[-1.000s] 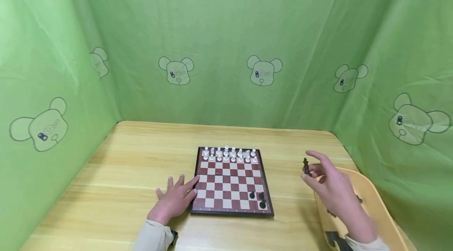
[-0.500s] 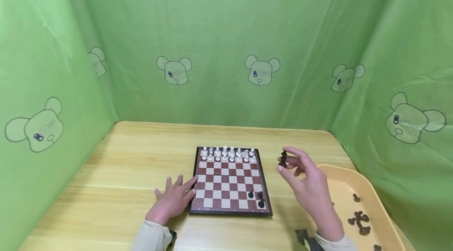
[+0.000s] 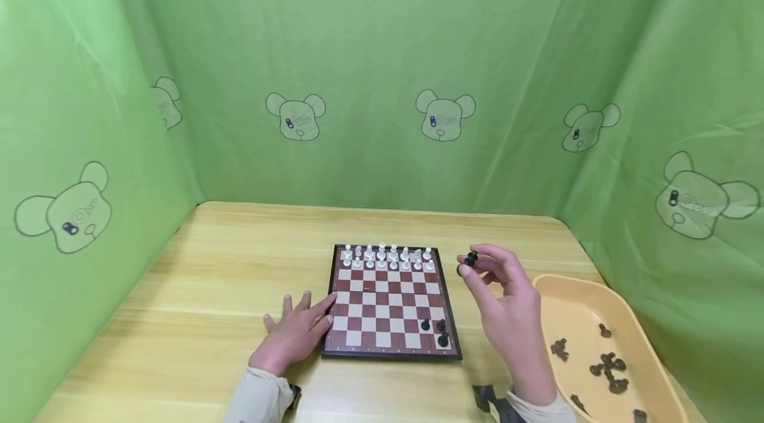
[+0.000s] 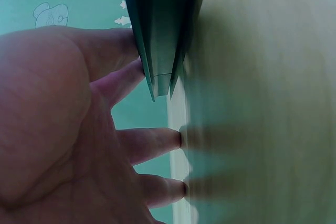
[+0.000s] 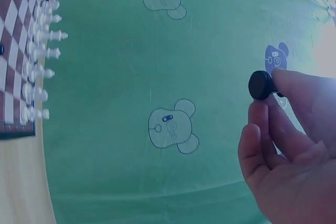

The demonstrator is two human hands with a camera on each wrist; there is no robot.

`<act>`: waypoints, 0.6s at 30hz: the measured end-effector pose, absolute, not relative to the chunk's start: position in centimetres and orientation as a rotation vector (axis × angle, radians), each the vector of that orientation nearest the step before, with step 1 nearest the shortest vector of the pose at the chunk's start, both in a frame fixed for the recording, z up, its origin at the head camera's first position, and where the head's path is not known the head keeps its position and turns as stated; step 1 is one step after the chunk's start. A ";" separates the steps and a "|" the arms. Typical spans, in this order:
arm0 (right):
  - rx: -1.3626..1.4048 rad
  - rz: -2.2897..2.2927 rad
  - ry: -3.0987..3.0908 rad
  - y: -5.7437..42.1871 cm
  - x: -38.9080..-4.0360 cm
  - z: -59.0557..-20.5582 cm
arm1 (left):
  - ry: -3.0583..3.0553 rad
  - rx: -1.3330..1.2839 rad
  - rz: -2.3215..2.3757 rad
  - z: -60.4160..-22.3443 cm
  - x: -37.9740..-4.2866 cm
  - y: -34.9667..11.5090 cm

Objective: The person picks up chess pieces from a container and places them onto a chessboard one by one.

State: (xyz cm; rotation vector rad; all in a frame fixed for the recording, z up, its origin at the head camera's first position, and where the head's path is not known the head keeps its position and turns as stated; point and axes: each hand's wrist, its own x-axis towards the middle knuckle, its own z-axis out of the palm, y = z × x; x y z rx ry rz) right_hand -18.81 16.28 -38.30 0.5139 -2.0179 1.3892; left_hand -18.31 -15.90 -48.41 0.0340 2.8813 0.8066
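Observation:
A chessboard (image 3: 376,287) lies on the table, with two rows of white chess pieces (image 3: 382,254) along its far side. Three black chess pieces (image 3: 443,339) stand near its close right corner. My left hand (image 3: 289,340) rests at the board's left edge, fingers spread; in the left wrist view the fingertips meet the board's side and two others touch the table. Right of the board, my right hand (image 3: 510,307) pinches a black chess piece (image 3: 471,259) in the air between thumb and fingertips. The right wrist view shows its round base (image 5: 261,85) facing the camera.
An orange tray (image 3: 573,303) stands on the right side of the table, with several black chess pieces (image 3: 609,370) lying in it. Green cloth walls (image 3: 370,164) printed with bear heads enclose the wooden table (image 3: 239,264) at the back and both sides.
My right hand has moved left from over the tray to beside the board, carrying the black chess piece, which has tilted over. The left hand stays at the board's edge.

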 end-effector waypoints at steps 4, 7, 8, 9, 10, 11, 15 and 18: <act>0.555 1.428 -1.947 15.5 -18.8 -38.4 | 2.881 0.037 0.803 -48.4 -18.3 -15.9; 0.589 1.475 -1.860 14.9 -18.9 -38.4 | 2.886 0.043 0.790 -48.4 -18.4 -15.9; 0.599 1.490 -1.834 14.7 -19.0 -38.3 | 2.887 0.045 0.786 -48.4 -18.4 -16.0; 0.612 1.501 -1.809 14.5 -19.0 -38.4 | 2.887 0.045 0.783 -48.5 -18.5 -16.0; 0.623 1.508 -1.793 14.3 -19.0 -38.4 | 2.886 0.045 0.781 -48.4 -18.5 -16.0; 0.633 1.512 -1.784 14.2 -19.0 -38.5 | 2.887 0.046 0.778 -48.4 -18.5 -16.0; 0.661 1.507 -1.787 13.6 -19.1 -38.9 | 2.884 0.047 0.779 -48.4 -18.4 -16.0; 0.666 1.531 -1.794 13.3 -19.1 -39.1 | 2.885 0.048 0.783 -48.5 -18.4 -16.0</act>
